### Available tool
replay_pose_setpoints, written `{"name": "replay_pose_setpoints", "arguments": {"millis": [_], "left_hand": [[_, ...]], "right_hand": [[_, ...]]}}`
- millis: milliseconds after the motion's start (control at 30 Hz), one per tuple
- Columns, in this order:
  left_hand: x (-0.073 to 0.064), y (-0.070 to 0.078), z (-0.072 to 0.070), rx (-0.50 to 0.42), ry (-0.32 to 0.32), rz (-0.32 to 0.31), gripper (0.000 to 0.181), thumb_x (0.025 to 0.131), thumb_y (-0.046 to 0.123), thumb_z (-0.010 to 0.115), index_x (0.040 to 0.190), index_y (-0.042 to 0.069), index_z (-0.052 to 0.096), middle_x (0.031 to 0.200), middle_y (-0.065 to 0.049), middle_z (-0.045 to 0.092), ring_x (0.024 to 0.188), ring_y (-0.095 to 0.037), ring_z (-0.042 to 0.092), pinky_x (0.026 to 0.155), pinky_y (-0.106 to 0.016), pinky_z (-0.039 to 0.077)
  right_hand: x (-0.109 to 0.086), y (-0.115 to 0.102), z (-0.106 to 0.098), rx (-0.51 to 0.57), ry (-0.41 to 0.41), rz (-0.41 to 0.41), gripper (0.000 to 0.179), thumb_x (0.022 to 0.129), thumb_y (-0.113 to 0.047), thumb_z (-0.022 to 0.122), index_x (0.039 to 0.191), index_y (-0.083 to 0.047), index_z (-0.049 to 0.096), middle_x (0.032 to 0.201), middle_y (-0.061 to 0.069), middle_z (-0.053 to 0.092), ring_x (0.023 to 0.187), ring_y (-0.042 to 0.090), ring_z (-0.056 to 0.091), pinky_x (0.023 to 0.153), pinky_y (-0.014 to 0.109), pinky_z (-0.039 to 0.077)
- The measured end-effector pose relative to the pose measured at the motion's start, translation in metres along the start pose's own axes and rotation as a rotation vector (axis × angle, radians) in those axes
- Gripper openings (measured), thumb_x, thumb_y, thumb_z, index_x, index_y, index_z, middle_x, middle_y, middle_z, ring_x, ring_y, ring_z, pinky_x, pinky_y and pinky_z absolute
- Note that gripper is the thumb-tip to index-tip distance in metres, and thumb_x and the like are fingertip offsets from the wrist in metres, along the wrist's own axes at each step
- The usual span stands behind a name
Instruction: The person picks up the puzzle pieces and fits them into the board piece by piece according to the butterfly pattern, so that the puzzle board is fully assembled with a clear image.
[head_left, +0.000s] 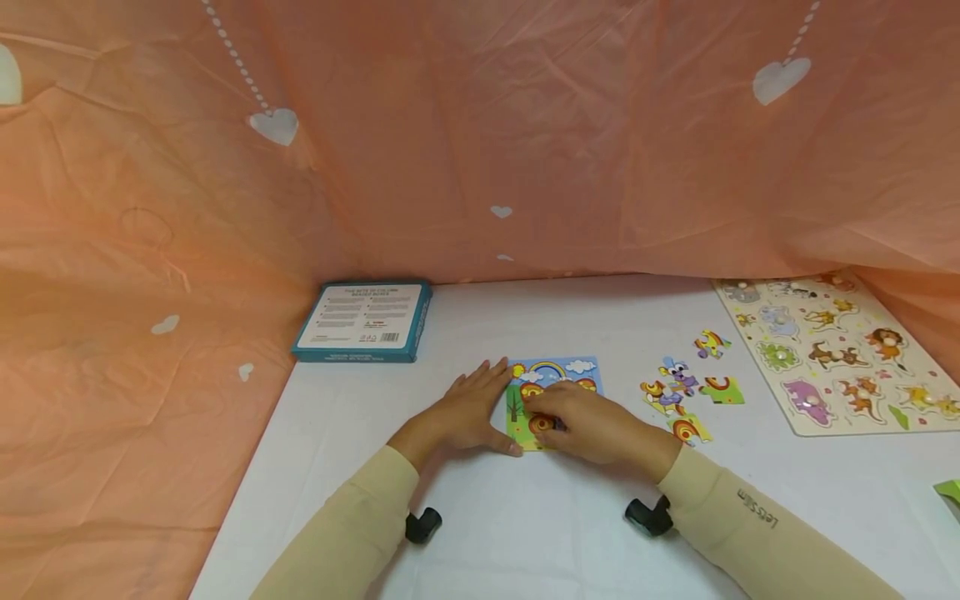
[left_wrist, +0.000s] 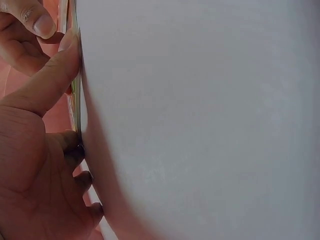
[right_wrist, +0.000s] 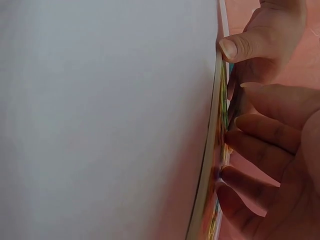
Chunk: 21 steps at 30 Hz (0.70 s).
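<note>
The puzzle (head_left: 517, 423) lay flat on the white table (head_left: 487, 533), directly between the 2 hands and in front of the person. It looked close to square from where I stood, so I could pick out no clear long axis; its sides ran roughly in line with the table's far edge. Both hands were at it. The left hand (head_left: 474, 408) framed its left side, fingers reaching toward the far left corner and thumb at the near left corner; it was spread and relaxed, grasping nothing, just resting against the puzzle. The right hand (head_left: 592, 423) came in from the right and lay over the puzzle's right part, its fingers bent down onto the picture. Whether it pinched a piece there I could not tell, as the hand itself covered that spot.

The loose pieces (head_left: 678, 377) sat in a small cluster to the right of the puzzle, just beyond the right wrist and well apart from the left hand, so the right was the nearer of the 2. Farther right lay the animal board (head_left: 847, 428). A blue-edged box (head_left: 360, 325) lay beyond the left hand, toward the far left of the table.
</note>
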<state>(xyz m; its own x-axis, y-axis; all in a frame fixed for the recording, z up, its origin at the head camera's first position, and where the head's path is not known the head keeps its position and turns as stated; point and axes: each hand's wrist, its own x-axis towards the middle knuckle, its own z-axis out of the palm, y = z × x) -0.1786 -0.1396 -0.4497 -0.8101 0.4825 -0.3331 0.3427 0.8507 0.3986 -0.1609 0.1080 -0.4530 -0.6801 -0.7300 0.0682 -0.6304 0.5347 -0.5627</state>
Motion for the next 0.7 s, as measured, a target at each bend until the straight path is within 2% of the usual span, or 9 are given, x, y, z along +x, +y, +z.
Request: {"name": "replay_pose_setpoints", "arguments": {"millis": [167,433,567,700], "left_hand": [[0.0006,0.0002,-0.0003,0.001,0.004,-0.002,0.123,0.083,0.062,0.09,0.176,0.016,0.023,0.182,0.001,0.008,0.166,-0.024,-0.001,0.131,-0.053,0.005],[0.001,-0.0014,0.0006,0.001,0.008,0.003,0.123,0.083,0.062,0.09,0.176,0.015,0.024,0.182,0.0,0.008,0.166,-0.026,0.0,0.131,-0.054,0.006],[0.0006,-0.0012,0.0006,-0.002,0.009,0.004,0.124,0.083,0.062,0.09,0.176,0.015,0.023,0.182,0.0,0.009,0.166,-0.026,0.0,0.131,-0.054,0.006],[0.0004,-0.0004,0.0001,-0.003,0.009,0.008,0.124,0.083,0.062,0.09,0.176,0.015,0.023,0.182,-0.001,0.009,0.166,-0.025,0.0,0.131,-0.054,0.006]], "right_hand": [[-0.0003,0.002,0.0,-0.01,-0.008,-0.025,0.035,0.104,-0.016,0.076,0.138,-0.007,0.074,0.14,0.009,0.069,0.131,0.033,0.06,0.11,0.055,0.051],[-0.0048,0.0019,-0.0015,-0.013,-0.089,0.0,0.054,0.102,-0.021,0.081,0.151,-0.005,0.066,0.157,0.012,0.059,0.148,0.045,0.047,0.116,0.062,0.043],[-0.0054,0.0013,-0.0016,0.015,-0.083,-0.004,0.054,0.103,-0.023,0.079,0.151,-0.005,0.064,0.158,0.013,0.058,0.149,0.044,0.046,0.119,0.061,0.04],[-0.0081,0.0033,-0.0018,0.091,-0.052,-0.016,0.049,0.105,-0.02,0.075,0.15,-0.004,0.064,0.158,0.012,0.058,0.148,0.037,0.049,0.121,0.057,0.039]]}}
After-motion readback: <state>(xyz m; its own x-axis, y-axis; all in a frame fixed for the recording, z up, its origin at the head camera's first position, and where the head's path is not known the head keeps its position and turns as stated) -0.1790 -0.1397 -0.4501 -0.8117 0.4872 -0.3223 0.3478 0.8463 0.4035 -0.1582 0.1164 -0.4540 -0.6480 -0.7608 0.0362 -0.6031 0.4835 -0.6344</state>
